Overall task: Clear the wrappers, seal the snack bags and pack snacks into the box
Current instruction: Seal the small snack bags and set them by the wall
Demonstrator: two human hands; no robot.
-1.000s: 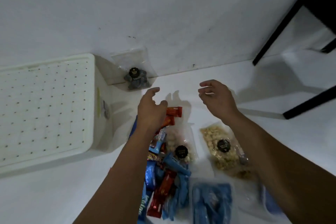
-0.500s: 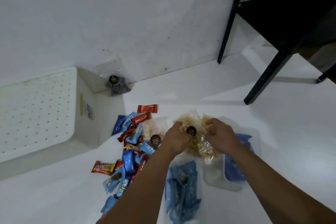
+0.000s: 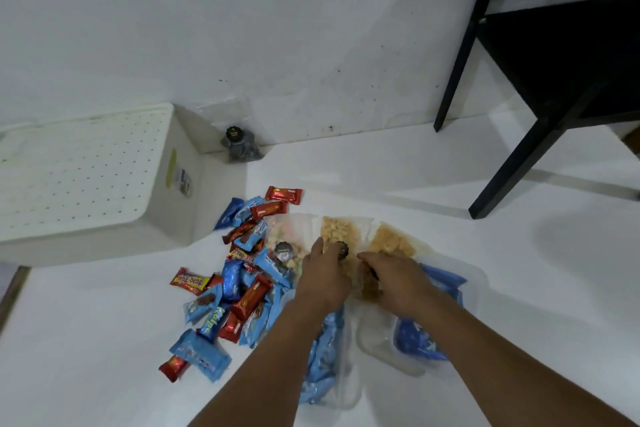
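A clear snack bag of yellow-brown pieces [image 3: 337, 230] with a round black label lies on the white floor. My left hand [image 3: 323, 276] and my right hand [image 3: 398, 279] both grip it near its lower end. A second clear bag of mixed pale pieces [image 3: 282, 243] lies just left of it, and a third with orange-brown pieces [image 3: 393, 239] just right. A pile of blue and red wrapped snack bars [image 3: 235, 284] spreads out to the left. The white perforated box [image 3: 79, 173] stands upside down at the far left.
A clear bag with a dark lump [image 3: 239, 146] leans on the wall beside the box. A clear plastic container [image 3: 467, 291] holding blue packets sits under my right forearm. More blue packets [image 3: 322, 357] lie below my left wrist. Black table legs [image 3: 512, 170] stand at the right.
Both hands have dropped from open above the pile onto the yellow-brown snack bag and closed on it. The view has swung right and back, showing more of the pile.
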